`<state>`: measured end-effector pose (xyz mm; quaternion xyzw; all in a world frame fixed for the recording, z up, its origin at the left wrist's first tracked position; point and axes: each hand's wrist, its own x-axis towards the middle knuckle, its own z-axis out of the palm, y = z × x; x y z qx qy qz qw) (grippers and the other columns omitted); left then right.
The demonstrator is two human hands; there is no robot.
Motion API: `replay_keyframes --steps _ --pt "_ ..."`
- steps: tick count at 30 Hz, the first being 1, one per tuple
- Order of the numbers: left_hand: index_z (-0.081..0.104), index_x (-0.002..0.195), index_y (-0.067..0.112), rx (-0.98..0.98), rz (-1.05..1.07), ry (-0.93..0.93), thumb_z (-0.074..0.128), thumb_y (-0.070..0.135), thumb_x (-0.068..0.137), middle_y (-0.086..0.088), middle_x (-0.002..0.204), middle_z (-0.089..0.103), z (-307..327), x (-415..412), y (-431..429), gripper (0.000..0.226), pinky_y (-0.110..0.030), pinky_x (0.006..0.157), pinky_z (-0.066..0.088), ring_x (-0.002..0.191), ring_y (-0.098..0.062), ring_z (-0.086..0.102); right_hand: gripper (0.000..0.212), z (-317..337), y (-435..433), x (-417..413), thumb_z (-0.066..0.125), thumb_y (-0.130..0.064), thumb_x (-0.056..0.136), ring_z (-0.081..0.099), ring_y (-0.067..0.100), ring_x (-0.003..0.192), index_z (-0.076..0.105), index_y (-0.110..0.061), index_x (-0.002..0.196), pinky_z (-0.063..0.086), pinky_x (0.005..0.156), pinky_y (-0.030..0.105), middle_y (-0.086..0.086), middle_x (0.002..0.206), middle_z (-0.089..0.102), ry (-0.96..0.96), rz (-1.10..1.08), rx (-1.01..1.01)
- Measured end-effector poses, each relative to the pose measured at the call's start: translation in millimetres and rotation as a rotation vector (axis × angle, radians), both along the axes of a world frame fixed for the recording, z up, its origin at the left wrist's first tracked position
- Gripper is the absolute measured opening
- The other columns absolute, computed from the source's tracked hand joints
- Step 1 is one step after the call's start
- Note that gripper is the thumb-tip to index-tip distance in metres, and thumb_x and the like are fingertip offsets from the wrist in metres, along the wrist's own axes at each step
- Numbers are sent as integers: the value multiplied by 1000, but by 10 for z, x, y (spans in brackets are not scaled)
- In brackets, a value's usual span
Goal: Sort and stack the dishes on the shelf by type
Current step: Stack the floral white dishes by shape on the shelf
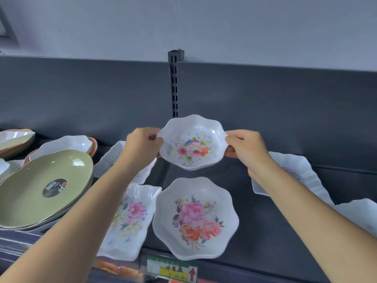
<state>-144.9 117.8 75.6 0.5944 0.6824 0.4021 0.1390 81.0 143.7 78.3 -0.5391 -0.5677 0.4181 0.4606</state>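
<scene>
A small white scalloped bowl (191, 142) with a flower print is held up above the dark shelf (265, 231). My left hand (143, 145) grips its left rim and my right hand (244, 148) grips its right rim. Below it, near the shelf's front edge, rests a larger scalloped floral bowl (194, 218). A rectangular floral tray (130, 219) lies to the left of that bowl, partly under my left forearm. Another white tray (111, 158) sits behind my left wrist. More white ruffled trays (304, 170) lie at the right, partly hidden by my right arm.
Stacked green oval plates (40, 190) with a dark round sticker fill the left side. Behind them are a white dish (67, 142) over orange ones and another stack (16, 139) at far left. A slotted upright post (175, 84) rises at the back. Price labels (173, 269) line the front edge.
</scene>
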Motion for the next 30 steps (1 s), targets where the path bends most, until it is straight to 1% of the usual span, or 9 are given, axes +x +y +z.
replay_keyframes --steps 2,7,11,14,16,18,24,27,30 --pt "67 88 -3 -19 -30 -13 44 2 82 -18 88 70 -6 13 -189 24 -10 49 46 58 -19 59 34 -24 -163 26 47 2 86 70 21 80 71 -20 77 61 71 28 7 86 73 -39 -8 0" --pt "64 80 1 -103 -123 4 46 9 80 -20 71 61 -176 31 -597 20 -35 58 54 57 -17 65 32 -293 -535 84 47 2 86 71 21 79 75 -12 92 58 64 25 3 90 73 -86 -64 -62" --pt "52 72 -4 -142 -144 76 47 7 78 -8 57 40 -334 72 -821 14 -34 55 41 48 -14 39 31 -447 -773 148 47 4 83 69 24 76 75 -6 88 60 66 33 1 89 74 -147 -94 -75" --pt "48 74 -5 -139 -175 112 44 10 79 -8 61 37 -425 86 -954 16 -29 57 30 58 -18 32 25 -529 -891 172 47 3 79 64 35 72 70 6 87 57 77 50 19 90 72 -246 -96 -48" --pt "47 77 -6 -131 -187 129 43 7 83 -6 64 35 -472 103 -1033 15 -28 54 26 59 -19 31 24 -564 -959 174 47 -1 77 53 25 63 70 4 85 56 69 44 30 93 65 -291 -78 -25" --pt "51 84 -5 -122 -193 143 42 5 86 -3 68 33 -505 119 -1088 14 -27 54 26 60 -16 31 23 -592 -1005 169 46 -2 76 43 18 65 69 2 81 45 64 34 34 94 60 -304 -79 -18" --pt "61 103 4 -144 -183 114 38 7 92 0 80 36 -569 153 -1086 26 -16 56 29 69 -8 39 28 -635 -1085 157 44 -1 75 31 17 64 53 18 93 27 63 30 39 82 52 -353 -116 -35" --pt "59 119 12 -161 -166 95 37 8 94 -5 96 41 -558 180 -1081 33 -25 63 32 73 -13 44 27 -638 -1113 150 44 -2 75 35 18 64 56 16 91 28 61 29 37 84 55 -390 -124 -35" --pt "54 129 13 -154 -164 115 36 7 96 -6 103 40 -551 189 -1064 39 -22 74 30 89 -19 43 25 -614 -1155 156 46 -1 78 47 40 71 62 13 90 45 62 41 32 93 62 -419 -132 -21"
